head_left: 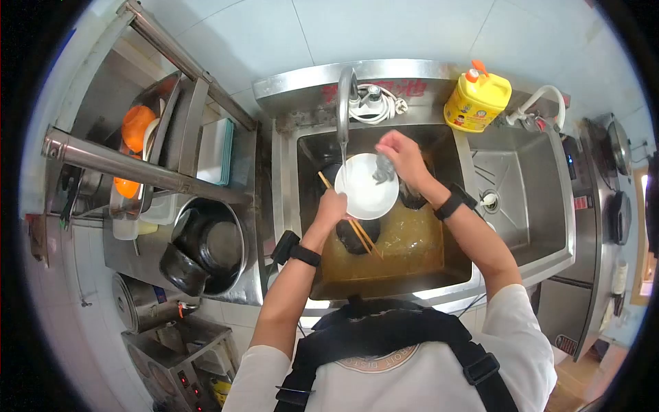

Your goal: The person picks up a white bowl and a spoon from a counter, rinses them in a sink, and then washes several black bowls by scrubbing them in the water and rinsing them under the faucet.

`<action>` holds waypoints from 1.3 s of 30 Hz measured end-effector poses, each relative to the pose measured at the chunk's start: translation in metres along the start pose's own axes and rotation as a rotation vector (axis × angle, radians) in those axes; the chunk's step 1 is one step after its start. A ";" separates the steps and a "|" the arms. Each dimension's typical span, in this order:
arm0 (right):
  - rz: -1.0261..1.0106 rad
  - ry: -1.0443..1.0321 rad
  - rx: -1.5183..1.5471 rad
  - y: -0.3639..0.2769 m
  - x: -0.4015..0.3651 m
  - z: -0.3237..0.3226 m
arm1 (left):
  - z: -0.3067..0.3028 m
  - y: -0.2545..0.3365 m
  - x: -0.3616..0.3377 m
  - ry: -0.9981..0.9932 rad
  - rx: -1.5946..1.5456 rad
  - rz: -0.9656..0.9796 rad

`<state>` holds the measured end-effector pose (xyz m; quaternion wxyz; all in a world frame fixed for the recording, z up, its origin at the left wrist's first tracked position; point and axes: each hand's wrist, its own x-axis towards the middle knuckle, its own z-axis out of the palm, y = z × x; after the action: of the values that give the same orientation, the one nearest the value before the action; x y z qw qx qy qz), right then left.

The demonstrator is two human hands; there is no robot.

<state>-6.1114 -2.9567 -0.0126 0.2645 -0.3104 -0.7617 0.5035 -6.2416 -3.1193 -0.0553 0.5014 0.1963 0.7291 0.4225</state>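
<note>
My left hand [332, 206] grips the rim of a white bowl [357, 189], with a pair of wooden chopsticks [365, 237] held under the same hand. Inside the bowl's right side, my right hand [400, 152] pinches a grey scrubber [384, 169], perhaps steel wool. Water runs from the faucet [344, 117] down at the bowl's left side. Below the bowl is the sink basin [329, 278], holding brownish water [412, 247]. Dark round dishes [351, 237] sit partly in that water, and the bowl hides part of them.
A yellow detergent jug [478, 99] stands on the back ledge beside a coiled white cable [391, 103]. To the right lies a second basin [511, 172] with its own faucet [542, 103]. A large metal pot [220, 237] and a shelf rail [137, 165] are at left.
</note>
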 end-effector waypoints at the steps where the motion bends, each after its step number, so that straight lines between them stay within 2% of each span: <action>1: 0.006 0.005 0.002 -0.003 -0.001 0.010 | 0.003 -0.011 0.010 0.046 0.118 0.043; 3: -0.353 -0.203 0.241 -0.009 -0.002 0.027 | 0.007 -0.030 0.027 0.086 0.241 0.094; 5: -0.847 -0.240 -0.569 -0.014 -0.006 0.026 | 0.012 -0.041 0.034 0.127 0.312 0.211; 7: -0.879 -0.231 -0.601 -0.008 -0.001 0.027 | 0.017 -0.014 0.011 0.124 0.402 0.213; 9: -0.711 -0.458 -0.800 0.001 0.008 0.025 | 0.016 -0.011 0.002 0.156 0.402 0.300; 10: -0.640 -0.399 -0.591 0.011 0.010 0.023 | 0.013 -0.008 0.001 0.153 0.409 0.211; 11: -0.640 -0.398 -0.584 0.018 0.006 0.024 | 0.011 -0.011 0.002 0.156 0.415 0.207; 13: -0.335 -0.038 -0.188 0.036 -0.001 0.027 | 0.009 -0.014 0.005 0.298 0.276 0.219; 14: -0.224 0.111 -0.151 0.045 -0.009 0.035 | 0.011 -0.013 0.004 0.305 0.273 0.215; 15: -0.226 0.103 -0.149 0.051 -0.017 0.045 | 0.013 -0.001 -0.005 0.367 0.332 0.267; 17: 0.226 0.479 0.090 0.058 -0.036 0.071 | 0.020 0.004 -0.010 0.425 0.399 0.318; 18: 0.316 0.559 0.152 0.064 -0.045 0.088 | 0.025 0.003 -0.010 0.479 0.368 0.346; 20: 0.576 0.649 0.651 0.055 -0.062 0.123 | 0.028 -0.006 -0.006 0.524 0.343 0.382; 21: 0.642 0.590 1.002 0.053 -0.069 0.133 | 0.029 -0.017 0.001 0.574 0.296 0.465; 22: 0.706 0.533 0.888 0.052 -0.066 0.133 | 0.032 -0.017 0.000 0.617 0.243 0.555; 23: 0.677 0.416 1.071 0.054 -0.065 0.126 | 0.028 -0.017 -0.005 0.550 0.226 0.619; 24: 0.597 0.260 0.968 0.078 -0.057 0.121 | 0.019 -0.024 0.001 0.434 0.159 0.557; 25: 0.414 0.325 0.795 0.071 -0.056 0.109 | 0.006 -0.046 0.020 0.250 -0.002 0.366; 26: 0.282 0.269 0.299 0.069 -0.044 0.089 | -0.004 -0.042 0.017 0.214 -0.051 0.298; 27: -0.090 0.297 0.193 0.112 -0.029 0.097 | -0.012 -0.037 0.018 0.209 0.097 0.528; 28: 0.044 0.137 0.176 0.064 -0.025 0.067 | -0.043 -0.101 0.077 0.249 0.337 0.664; 29: -0.198 0.253 -0.043 0.058 -0.014 0.068 | -0.051 -0.073 0.066 0.254 0.340 0.544; 30: -0.318 0.163 -0.262 0.033 -0.005 0.056 | -0.045 -0.043 0.043 0.277 0.328 0.509; 31: -0.351 0.079 -0.353 0.008 -0.007 0.046 | -0.051 -0.046 0.055 0.293 0.339 0.529; 33: -0.629 0.110 -0.547 -0.004 -0.006 0.055 | -0.024 0.031 -0.009 0.266 0.646 0.393; 35: -0.866 0.067 -0.743 -0.017 -0.009 0.063 | -0.021 0.023 -0.003 0.266 0.713 0.465; 36: -0.922 -0.064 -0.667 -0.015 -0.010 0.069 | -0.022 0.013 0.000 0.269 0.786 0.526; 37: -0.924 -0.056 -0.664 -0.015 -0.010 0.069 | -0.024 0.004 0.003 0.271 0.793 0.530; 39: -0.789 -0.083 -0.767 -0.013 -0.011 0.063 | -0.026 -0.012 0.012 0.240 0.736 0.449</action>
<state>-6.1518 -3.0067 -0.0242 0.2706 -0.0553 -0.9589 0.0644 -6.2686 -3.1291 -0.0683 0.2057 0.4645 0.8232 0.2534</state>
